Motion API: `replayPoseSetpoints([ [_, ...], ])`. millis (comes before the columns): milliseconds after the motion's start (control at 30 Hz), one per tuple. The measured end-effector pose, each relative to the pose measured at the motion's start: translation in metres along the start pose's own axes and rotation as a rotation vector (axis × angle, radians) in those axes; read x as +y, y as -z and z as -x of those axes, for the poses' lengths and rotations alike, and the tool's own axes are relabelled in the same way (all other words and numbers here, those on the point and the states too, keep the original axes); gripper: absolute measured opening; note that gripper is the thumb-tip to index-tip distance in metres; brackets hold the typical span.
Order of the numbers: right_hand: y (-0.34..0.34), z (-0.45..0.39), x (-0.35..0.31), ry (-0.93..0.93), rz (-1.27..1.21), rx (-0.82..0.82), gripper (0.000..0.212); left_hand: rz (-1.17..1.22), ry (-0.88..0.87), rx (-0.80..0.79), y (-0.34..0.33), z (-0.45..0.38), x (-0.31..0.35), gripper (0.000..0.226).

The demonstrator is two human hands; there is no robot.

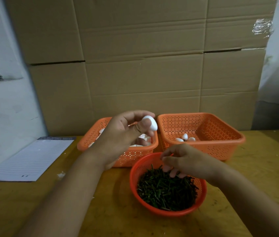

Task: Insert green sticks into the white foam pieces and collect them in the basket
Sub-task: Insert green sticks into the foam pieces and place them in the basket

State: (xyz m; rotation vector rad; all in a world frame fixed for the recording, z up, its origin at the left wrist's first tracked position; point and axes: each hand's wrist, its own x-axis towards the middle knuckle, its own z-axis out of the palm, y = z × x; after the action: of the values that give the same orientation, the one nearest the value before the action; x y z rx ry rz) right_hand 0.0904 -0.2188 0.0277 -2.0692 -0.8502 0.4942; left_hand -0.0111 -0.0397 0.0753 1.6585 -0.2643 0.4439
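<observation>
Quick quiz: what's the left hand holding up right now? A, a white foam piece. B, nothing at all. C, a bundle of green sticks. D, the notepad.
A: the left hand pinches a white foam piece between thumb and fingers above the left orange basket, while the right hand reaches into the round basket of green sticks.

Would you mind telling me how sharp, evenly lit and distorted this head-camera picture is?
Head view: dim, warm light; the right hand over the green sticks is softly blurred; the left hand holding the white foam piece is sharper; wide-angle bending curves the cardboard boxes; glare on the plastic wrap.
</observation>
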Motion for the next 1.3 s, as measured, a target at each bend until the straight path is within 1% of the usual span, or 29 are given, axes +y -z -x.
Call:
replayPoseSetpoints([
  [100,0.000,0.000,0.000,-0.003,0.001,-0.003,0.012,0.241,0.102,-0.012,0.000,-0.001,-0.003,0.035],
  [267,0.000,0.000,0.001,-0.001,0.003,0.005,0.012,0.404,0.158,0.008,0.006,-0.005,-0.009,0.045],
  [433,0.000,0.000,0.001,0.003,0.012,0.007,0.013,0.473,0.223,0.062,0.010,-0.007,-0.012,0.030],
  [533,0.000,0.000,0.001,-0.002,0.006,0.002,0.012,0.537,0.246,0.060,0.011,-0.007,-0.012,0.028],
  [800,0.000,0.001,0.000,0.002,0.011,0.003,0.012,0.556,0.326,0.123,0.010,-0.012,-0.015,0.027],
  [933,0.000,0.000,0.000,0.003,0.010,0.003,0.013,0.556,0.352,0.169,0.010,-0.014,-0.017,0.032],
  [1300,0.000,0.000,0.001,0.009,0.010,0.001,0.012,0.581,0.406,0.173,0.005,-0.014,-0.016,0.030],
])
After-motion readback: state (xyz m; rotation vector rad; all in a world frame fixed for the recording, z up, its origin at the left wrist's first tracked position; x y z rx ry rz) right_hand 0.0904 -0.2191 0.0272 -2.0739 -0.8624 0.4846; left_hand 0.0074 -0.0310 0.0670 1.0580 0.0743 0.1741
